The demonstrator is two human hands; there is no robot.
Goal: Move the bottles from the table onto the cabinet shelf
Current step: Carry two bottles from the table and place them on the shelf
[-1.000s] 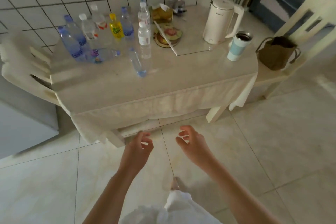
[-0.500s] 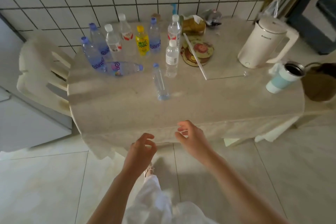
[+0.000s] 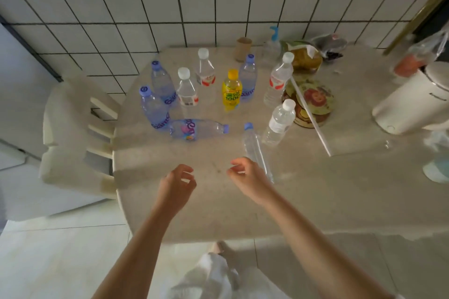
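Clear plastic bottles [image 3: 185,91] crowd my beige stone-look table [image 3: 303,189]; none moved yet. My left hand [image 3: 176,185] and right hand [image 3: 250,181] hover apart, loosely curled, empty. Nearest slim blue-capped bottle [image 3: 254,145] needs gripping next, I reckon.

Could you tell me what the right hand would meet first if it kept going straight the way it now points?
Probably the slim clear plastic bottle with a blue cap, just beyond the right hand; depth is uncertain from this single view.
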